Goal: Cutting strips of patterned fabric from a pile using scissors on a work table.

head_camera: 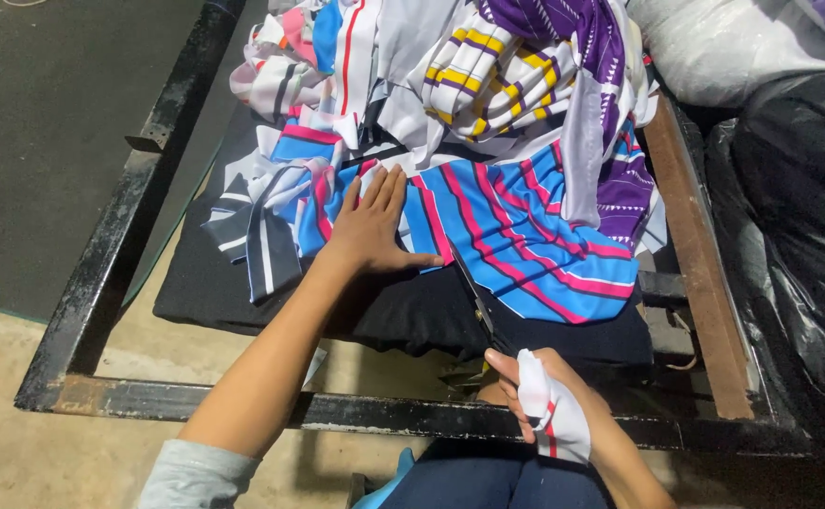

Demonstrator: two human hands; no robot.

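Pressing flat, left fingers [381, 193] hold striped cloth [525, 236]; right fingers [511, 377] grip scissors [476, 297].

**Striped cloth under the blades**

Blue fabric piece with pink, white and dark diagonal stripes [525, 236]: spread flat over a black padded surface, lower edge cut in a slanting line, upper part running under a heap of other printed cloth. Pressed down at its left end by the left hand [370, 226], palm flat, fingers fanned.

Dark metal scissors [476, 302]: blades pointing up and away, tips touching the fabric's lower left edge, just beside the left thumb. Gripped at the handles by the right hand [535, 391], partly wrapped in a white cloth strip with a red mark.
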